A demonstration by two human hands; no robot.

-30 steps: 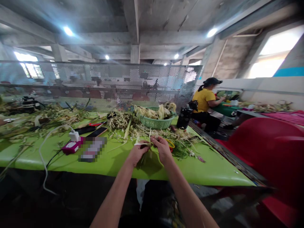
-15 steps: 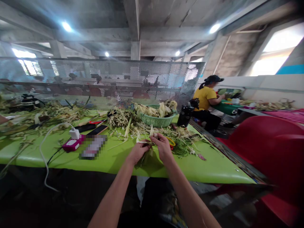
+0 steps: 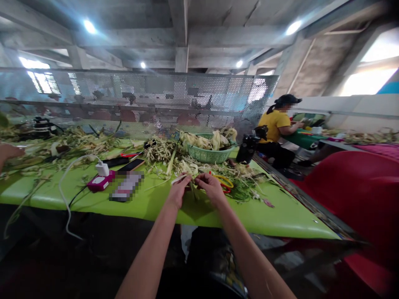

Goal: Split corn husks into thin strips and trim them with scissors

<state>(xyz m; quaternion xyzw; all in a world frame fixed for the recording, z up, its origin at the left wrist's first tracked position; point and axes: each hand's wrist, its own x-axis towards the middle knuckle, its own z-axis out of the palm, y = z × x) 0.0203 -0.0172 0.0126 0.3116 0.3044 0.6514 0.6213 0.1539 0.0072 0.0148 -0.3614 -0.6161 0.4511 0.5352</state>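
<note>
My left hand (image 3: 178,192) and my right hand (image 3: 211,187) meet over the green table (image 3: 274,216), both pinched on a thin bundle of pale green plant stalks (image 3: 192,187). A pale leaf strip (image 3: 177,179) sticks out to the left of my left fingers. Just behind my hands lies a heap of husks and stems (image 3: 174,160). A green plastic basket (image 3: 208,154) filled with pale husks stands further back. Yellow and red loops (image 3: 226,182), perhaps scissor handles, lie right of my right hand.
A pink box with a white charger and cable (image 3: 100,178), a phone (image 3: 131,165) and a dark device lie at the left. A perforated metal screen (image 3: 140,101) closes the table's far side. A person in yellow (image 3: 276,128) sits at the right. Red chairs (image 3: 352,187) stand nearby.
My hands have shifted slightly back and down onto the table with the stalks; the bundle now lies lower between them. Another person's hand has appeared at the far left edge.
</note>
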